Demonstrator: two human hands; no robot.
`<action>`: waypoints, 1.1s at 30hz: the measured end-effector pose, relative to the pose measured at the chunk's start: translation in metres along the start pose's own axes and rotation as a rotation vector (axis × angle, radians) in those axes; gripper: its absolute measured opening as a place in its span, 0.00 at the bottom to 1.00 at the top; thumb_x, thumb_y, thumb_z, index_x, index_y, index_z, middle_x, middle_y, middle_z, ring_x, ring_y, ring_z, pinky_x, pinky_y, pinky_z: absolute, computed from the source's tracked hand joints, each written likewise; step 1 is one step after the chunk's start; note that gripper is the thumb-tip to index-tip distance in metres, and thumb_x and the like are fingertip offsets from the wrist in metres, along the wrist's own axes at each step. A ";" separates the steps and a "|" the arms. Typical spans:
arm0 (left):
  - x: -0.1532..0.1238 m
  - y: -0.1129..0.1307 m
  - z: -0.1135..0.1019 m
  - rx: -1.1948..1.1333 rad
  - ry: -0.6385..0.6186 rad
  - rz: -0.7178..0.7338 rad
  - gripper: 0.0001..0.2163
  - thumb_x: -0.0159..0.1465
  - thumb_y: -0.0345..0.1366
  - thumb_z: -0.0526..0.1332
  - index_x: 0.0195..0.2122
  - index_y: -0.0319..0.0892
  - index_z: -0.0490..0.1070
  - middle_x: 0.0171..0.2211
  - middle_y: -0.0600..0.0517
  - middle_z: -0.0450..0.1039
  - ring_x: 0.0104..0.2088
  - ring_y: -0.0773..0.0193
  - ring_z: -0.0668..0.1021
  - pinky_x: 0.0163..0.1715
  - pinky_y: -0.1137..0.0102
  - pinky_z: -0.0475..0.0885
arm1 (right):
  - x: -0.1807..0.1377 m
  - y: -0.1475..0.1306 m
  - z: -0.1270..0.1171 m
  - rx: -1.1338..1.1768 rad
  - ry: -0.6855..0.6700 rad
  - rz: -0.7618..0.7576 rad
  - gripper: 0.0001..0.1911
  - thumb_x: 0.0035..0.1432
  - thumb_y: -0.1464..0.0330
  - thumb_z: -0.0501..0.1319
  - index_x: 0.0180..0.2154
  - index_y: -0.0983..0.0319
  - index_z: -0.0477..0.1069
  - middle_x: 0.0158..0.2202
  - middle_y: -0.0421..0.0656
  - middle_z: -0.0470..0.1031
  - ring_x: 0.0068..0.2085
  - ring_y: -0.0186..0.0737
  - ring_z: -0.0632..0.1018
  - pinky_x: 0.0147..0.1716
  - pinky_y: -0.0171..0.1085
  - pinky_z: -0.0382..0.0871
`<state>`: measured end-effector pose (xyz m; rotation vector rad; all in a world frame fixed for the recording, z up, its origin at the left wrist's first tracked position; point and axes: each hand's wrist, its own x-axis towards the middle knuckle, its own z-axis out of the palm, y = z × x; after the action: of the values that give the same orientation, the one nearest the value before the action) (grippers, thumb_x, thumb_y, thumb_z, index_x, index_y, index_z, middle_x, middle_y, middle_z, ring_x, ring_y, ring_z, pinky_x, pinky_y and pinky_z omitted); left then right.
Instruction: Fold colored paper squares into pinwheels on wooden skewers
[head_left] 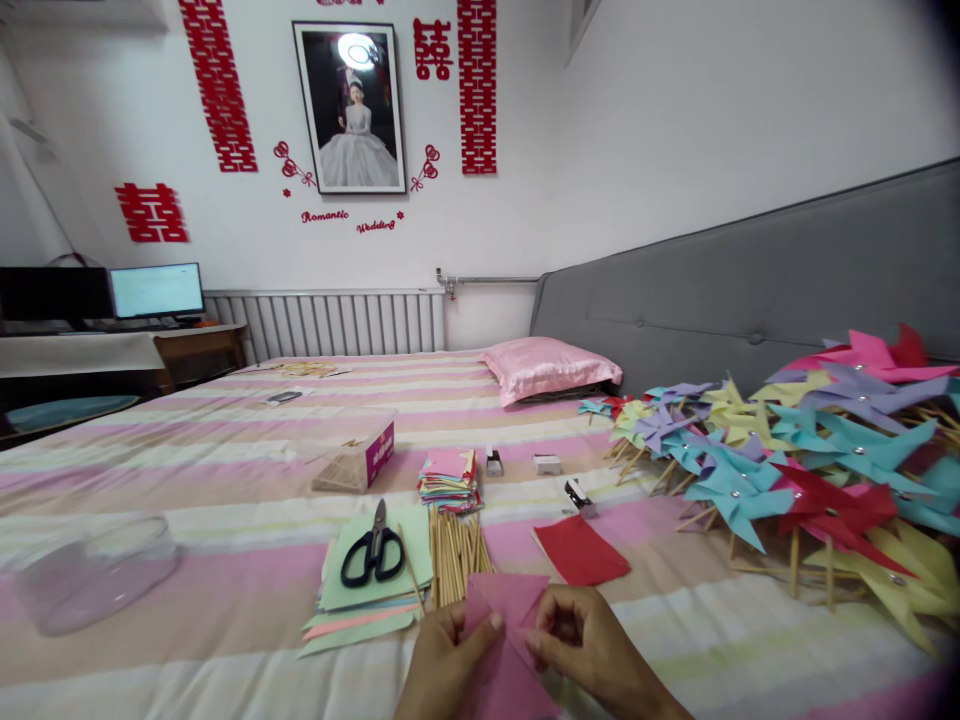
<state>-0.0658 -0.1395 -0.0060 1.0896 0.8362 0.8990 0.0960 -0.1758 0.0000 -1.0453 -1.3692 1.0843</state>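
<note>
A square of pink paper (513,598) is held up low at the front, with what look like slits or creases running in from its corners. My left hand (454,660) grips its left side, the thumb lying flat across it. The fingers of my right hand (585,640) are curled in a pinch at the right edge of the paper. Just beyond are wooden sticks (454,555) in a bundle. To their left, black-handled scissors (373,556) lie on a stack of coloured paper (416,535). Red paper squares (583,550) rest right of the sticks.
Many finished paper pinwheels (750,485) are heaped at the right. A pile of small coloured papers (448,480), little boxes (547,464) and a clear box with a purple label (380,453) sit farther back. A clear round container (97,580) stands left; a pink pillow (551,368) lies behind.
</note>
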 end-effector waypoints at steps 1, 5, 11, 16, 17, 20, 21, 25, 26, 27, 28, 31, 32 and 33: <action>0.000 -0.001 0.000 0.006 0.005 0.002 0.18 0.42 0.48 0.67 0.20 0.35 0.71 0.16 0.52 0.67 0.19 0.67 0.68 0.20 0.74 0.59 | 0.000 0.000 0.000 -0.008 -0.005 -0.002 0.09 0.46 0.68 0.63 0.20 0.64 0.66 0.18 0.39 0.73 0.20 0.32 0.74 0.21 0.29 0.65; 0.002 -0.005 -0.001 0.028 -0.013 0.015 0.19 0.42 0.50 0.66 0.20 0.35 0.71 0.16 0.53 0.66 0.18 0.68 0.66 0.20 0.74 0.58 | 0.000 0.000 -0.002 -0.025 -0.024 0.000 0.09 0.45 0.67 0.64 0.21 0.65 0.67 0.19 0.40 0.74 0.22 0.34 0.74 0.22 0.30 0.66; 0.003 -0.006 -0.001 0.151 -0.024 0.084 0.20 0.47 0.51 0.63 0.15 0.37 0.64 0.12 0.57 0.58 0.15 0.73 0.57 0.17 0.75 0.48 | -0.001 0.003 -0.004 -0.088 0.003 0.009 0.07 0.42 0.70 0.65 0.21 0.66 0.69 0.19 0.40 0.73 0.21 0.33 0.73 0.21 0.29 0.63; 0.003 -0.003 0.002 0.167 -0.011 0.101 0.20 0.46 0.51 0.63 0.14 0.39 0.61 0.12 0.58 0.55 0.15 0.74 0.55 0.17 0.75 0.47 | 0.000 0.007 -0.002 -0.133 0.042 -0.020 0.04 0.42 0.73 0.62 0.19 0.66 0.69 0.18 0.39 0.73 0.20 0.32 0.72 0.19 0.29 0.62; 0.002 -0.002 0.002 0.165 -0.005 0.102 0.20 0.45 0.51 0.64 0.14 0.39 0.61 0.12 0.59 0.55 0.15 0.74 0.55 0.16 0.75 0.47 | 0.001 0.007 -0.002 -0.139 0.049 -0.025 0.04 0.42 0.74 0.62 0.19 0.65 0.68 0.18 0.40 0.73 0.20 0.32 0.72 0.19 0.29 0.63; -0.001 0.003 0.005 0.140 0.019 0.098 0.20 0.41 0.48 0.67 0.12 0.39 0.60 0.12 0.59 0.54 0.15 0.75 0.56 0.16 0.76 0.50 | 0.001 0.006 -0.001 -0.185 0.056 -0.030 0.04 0.42 0.75 0.60 0.19 0.65 0.68 0.20 0.41 0.74 0.20 0.33 0.73 0.19 0.30 0.64; -0.002 0.006 0.006 0.127 0.027 0.099 0.19 0.40 0.46 0.68 0.11 0.38 0.61 0.12 0.60 0.55 0.15 0.75 0.56 0.16 0.77 0.51 | 0.001 0.005 -0.001 -0.204 0.058 -0.030 0.04 0.42 0.75 0.60 0.19 0.65 0.68 0.20 0.42 0.74 0.20 0.33 0.73 0.19 0.30 0.64; -0.008 0.014 0.013 0.082 0.050 0.107 0.13 0.38 0.38 0.70 0.14 0.36 0.69 0.13 0.56 0.63 0.17 0.73 0.61 0.18 0.76 0.58 | 0.001 0.006 0.001 -0.264 0.073 -0.049 0.05 0.42 0.74 0.59 0.18 0.65 0.68 0.19 0.42 0.75 0.20 0.34 0.73 0.19 0.30 0.64; -0.009 0.016 0.014 0.079 0.048 0.101 0.12 0.38 0.37 0.70 0.15 0.35 0.70 0.13 0.55 0.65 0.17 0.71 0.63 0.18 0.76 0.59 | 0.001 0.007 0.001 -0.274 0.076 -0.055 0.05 0.42 0.74 0.59 0.18 0.64 0.68 0.19 0.42 0.75 0.20 0.34 0.73 0.19 0.30 0.64; -0.010 0.016 0.014 0.083 0.046 0.095 0.11 0.38 0.36 0.70 0.16 0.35 0.72 0.14 0.54 0.67 0.18 0.69 0.65 0.19 0.75 0.61 | 0.001 0.007 0.001 -0.285 0.074 -0.059 0.04 0.42 0.74 0.59 0.18 0.64 0.68 0.19 0.42 0.75 0.20 0.34 0.73 0.19 0.30 0.64; -0.010 0.017 0.014 0.093 0.041 0.088 0.10 0.38 0.35 0.70 0.17 0.35 0.73 0.15 0.53 0.69 0.19 0.68 0.67 0.20 0.75 0.62 | 0.001 0.006 0.001 -0.296 0.068 -0.060 0.04 0.42 0.74 0.59 0.18 0.64 0.68 0.19 0.42 0.74 0.20 0.35 0.73 0.19 0.30 0.64; -0.010 0.018 0.014 0.155 0.032 0.091 0.07 0.40 0.32 0.69 0.19 0.34 0.74 0.16 0.52 0.71 0.20 0.67 0.69 0.21 0.75 0.64 | -0.001 0.001 -0.001 -0.312 0.032 -0.051 0.04 0.43 0.74 0.59 0.20 0.65 0.69 0.20 0.43 0.75 0.21 0.35 0.73 0.20 0.31 0.65; -0.011 0.018 0.013 0.176 0.041 0.097 0.06 0.41 0.30 0.68 0.19 0.34 0.74 0.16 0.52 0.71 0.19 0.68 0.69 0.21 0.75 0.64 | -0.001 -0.002 -0.001 -0.314 0.023 -0.045 0.04 0.44 0.73 0.59 0.20 0.65 0.70 0.21 0.43 0.75 0.22 0.35 0.73 0.20 0.31 0.65; -0.011 0.018 0.013 0.189 0.052 0.104 0.05 0.42 0.29 0.67 0.20 0.33 0.75 0.16 0.52 0.72 0.20 0.68 0.69 0.21 0.76 0.64 | -0.001 -0.004 -0.001 -0.316 0.020 -0.039 0.04 0.44 0.73 0.59 0.20 0.65 0.70 0.21 0.43 0.74 0.22 0.35 0.73 0.21 0.31 0.64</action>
<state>-0.0619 -0.1506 0.0155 1.2886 0.9288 0.9527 0.0973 -0.1779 0.0033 -1.2467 -1.5719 0.8422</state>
